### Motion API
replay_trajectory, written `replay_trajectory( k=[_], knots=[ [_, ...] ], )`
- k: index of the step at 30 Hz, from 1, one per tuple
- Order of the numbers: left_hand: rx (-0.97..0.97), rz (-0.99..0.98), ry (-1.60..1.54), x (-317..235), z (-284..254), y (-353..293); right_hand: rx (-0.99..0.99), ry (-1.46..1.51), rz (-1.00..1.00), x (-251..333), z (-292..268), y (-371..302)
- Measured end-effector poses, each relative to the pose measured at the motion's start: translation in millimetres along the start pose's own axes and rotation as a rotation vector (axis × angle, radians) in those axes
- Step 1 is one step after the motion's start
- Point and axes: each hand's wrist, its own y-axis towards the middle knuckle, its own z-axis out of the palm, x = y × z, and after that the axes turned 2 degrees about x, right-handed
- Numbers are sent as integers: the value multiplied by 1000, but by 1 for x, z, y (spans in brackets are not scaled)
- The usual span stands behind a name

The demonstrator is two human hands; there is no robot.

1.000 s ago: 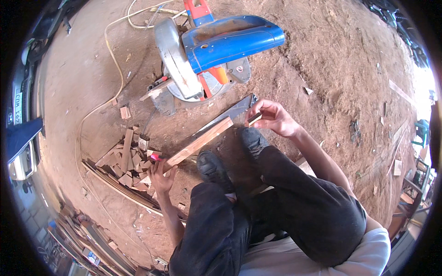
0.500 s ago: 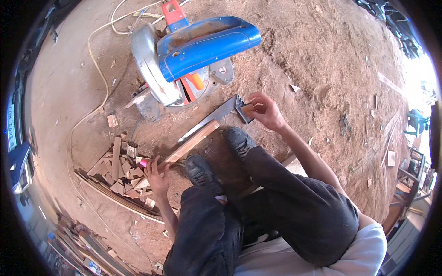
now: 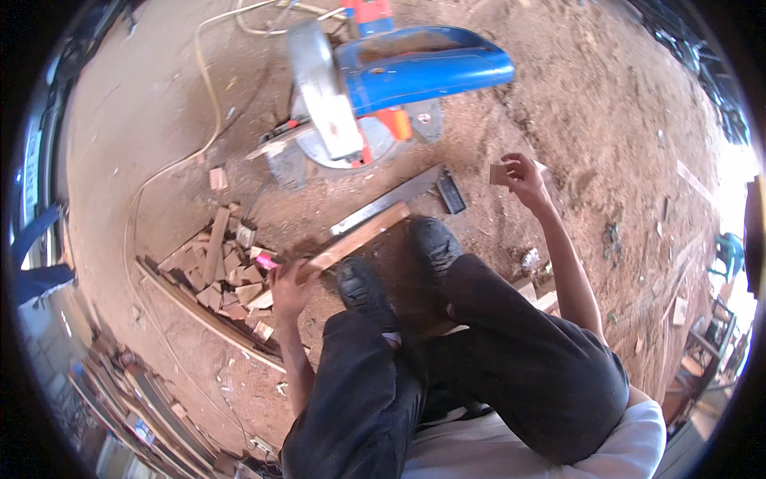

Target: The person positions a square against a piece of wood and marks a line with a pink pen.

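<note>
My left hand (image 3: 292, 289) is curled over the near-left end of a long wooden strip (image 3: 363, 233) on the ground before my shoes. A small bright pink object (image 3: 266, 261) shows beside its fingertips; whether those fingers hold it is unclear. Raised to the right, my right hand (image 3: 527, 182) pinches a small flat wooden block (image 3: 500, 174) between thumb and fingers. Alongside the strip lies a try square (image 3: 389, 199) with a metal blade and a dark stock, its stock end nearer my right hand.
A blue-and-grey mitre saw (image 3: 427, 72) stands ahead on sawdust-covered ground. Wood offcuts (image 3: 215, 255) are heaped at the left, edged by long boards (image 3: 203, 319). A pale cable (image 3: 209, 88) curves along the left. My shoes (image 3: 363, 291) are close to the strip.
My right hand has moved away from the try square's stock, rightward, carrying the small wooden block. My left hand stays by the strip's end. The whole view has shifted, the saw appearing farther right and up.
</note>
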Motion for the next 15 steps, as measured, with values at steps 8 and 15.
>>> replay_trajectory(
  k=[8,15],
  knots=[
    [105,-96,-1123,-94,5,44,469,197,-197,67,155,-32],
    [112,-195,-1366,-80,5,52,501,137,-391,116,237,-41]
  ],
)
